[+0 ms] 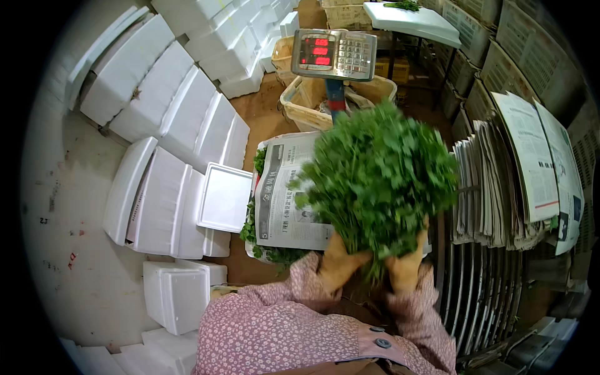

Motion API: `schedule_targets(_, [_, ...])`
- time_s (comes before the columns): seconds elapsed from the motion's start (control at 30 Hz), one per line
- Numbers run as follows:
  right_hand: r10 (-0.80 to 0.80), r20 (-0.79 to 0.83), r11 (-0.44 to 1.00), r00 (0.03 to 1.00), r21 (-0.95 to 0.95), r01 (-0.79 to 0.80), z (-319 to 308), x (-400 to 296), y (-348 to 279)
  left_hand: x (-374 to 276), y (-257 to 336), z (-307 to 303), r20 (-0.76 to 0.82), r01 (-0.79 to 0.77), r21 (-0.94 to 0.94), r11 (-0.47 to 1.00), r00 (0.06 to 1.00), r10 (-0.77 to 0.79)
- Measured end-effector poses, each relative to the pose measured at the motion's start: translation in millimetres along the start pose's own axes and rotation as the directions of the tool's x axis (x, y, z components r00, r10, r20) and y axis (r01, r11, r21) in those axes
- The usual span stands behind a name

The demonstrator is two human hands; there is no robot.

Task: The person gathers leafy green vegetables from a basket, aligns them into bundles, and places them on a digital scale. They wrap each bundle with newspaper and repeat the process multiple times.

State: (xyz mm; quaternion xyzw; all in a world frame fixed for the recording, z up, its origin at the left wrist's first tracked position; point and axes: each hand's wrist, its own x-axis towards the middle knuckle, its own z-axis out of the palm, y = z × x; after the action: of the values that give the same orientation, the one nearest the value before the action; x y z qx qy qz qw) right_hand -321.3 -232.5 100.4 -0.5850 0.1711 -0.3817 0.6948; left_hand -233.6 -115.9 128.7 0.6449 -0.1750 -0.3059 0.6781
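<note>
Both my hands grip a large leafy bunch of cilantro-like greens (379,173) from below, in front of my body. My left hand (340,260) holds the stems on the left side, and my right hand (405,267) holds them on the right; the fingers are partly hidden by leaves. Under the bunch, a newspaper sheet (290,201) covers a white foam box set at the scale. More greens (248,220) stick out past the paper at the box's left edge. The hands and the bunch are slightly blurred.
Beyond the box rises a digital scale display (335,54) with red digits. Behind it stands a cream plastic basket (304,105). White foam boxes (140,89) are stacked at left. A pile of newspapers (487,187) rests on a slatted metal rack (478,286) at right, near stacked crates (529,61).
</note>
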Motion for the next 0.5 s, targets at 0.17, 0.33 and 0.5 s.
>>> schedule_targets(0.17, [0.197, 0.109, 0.652, 0.974, -0.757, -0.047, 58.5, 127.8, 87.8, 130.5, -49.2, -100.2, -0.202, -0.046, 0.372, 0.927, 0.971, 0.129])
schedule_targets(0.33, [0.343, 0.069, 0.207, 0.937, -0.978, -0.004, 38.0, 155.2, 215.4, 196.4, -65.9, -135.9, -0.155, 0.355, 0.736, 0.577, 0.917, -0.367])
schedule_targets(0.5, [0.088, 0.113, 0.723, 0.990, -0.691, 0.014, 8.1, 113.8, 139.6, 179.2, -18.0, -185.0, -0.035, 0.026, 0.933, 0.360, 0.999, 0.017])
